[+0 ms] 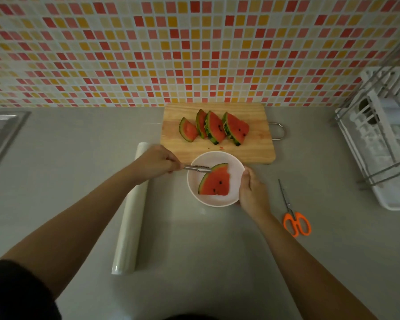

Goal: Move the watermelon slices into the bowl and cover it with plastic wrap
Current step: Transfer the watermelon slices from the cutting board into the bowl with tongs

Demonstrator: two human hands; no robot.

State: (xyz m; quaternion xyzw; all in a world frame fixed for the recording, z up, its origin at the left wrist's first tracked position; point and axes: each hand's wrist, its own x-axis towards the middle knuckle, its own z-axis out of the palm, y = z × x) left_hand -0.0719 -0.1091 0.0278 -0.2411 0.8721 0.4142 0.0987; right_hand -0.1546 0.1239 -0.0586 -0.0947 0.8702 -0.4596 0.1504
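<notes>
- My left hand (158, 163) is closed around metal tongs (197, 168), knuckles up, just left of the bowl.
- Tong tips reach over the bowl's left rim and touch the rind end of the slice in the bowl; can't tell if they're pinching it or just resting on it.
- My right hand (252, 192) grips the white bowl (237, 168) on its right rim, thumb on the edge, fingers wrapped underneath.
- Bowl sits on the grey counter (194, 239), just in front of the cutting board and overlapping its near edge in view.
- One watermelon slice (216, 182) lies flat inside the bowl, rind toward upper left, red face up, black seeds visible.
- Four remaining slices (214, 127) on the wooden cutting board (256, 146), leaning on each other in a row, rinds down-left.
- Board is against the tiled wall (194, 47), metal handle loop on its right side.
- Plastic wrap roll (129, 218) lies on the counter left of the bowl, partly under my left forearm, running near to far.
- Orange-handled scissors (296, 218) lie right of my right arm, blades closed, pointing away.
- White dish rack (383, 144) far right; sink edge (0, 132) far left.
</notes>
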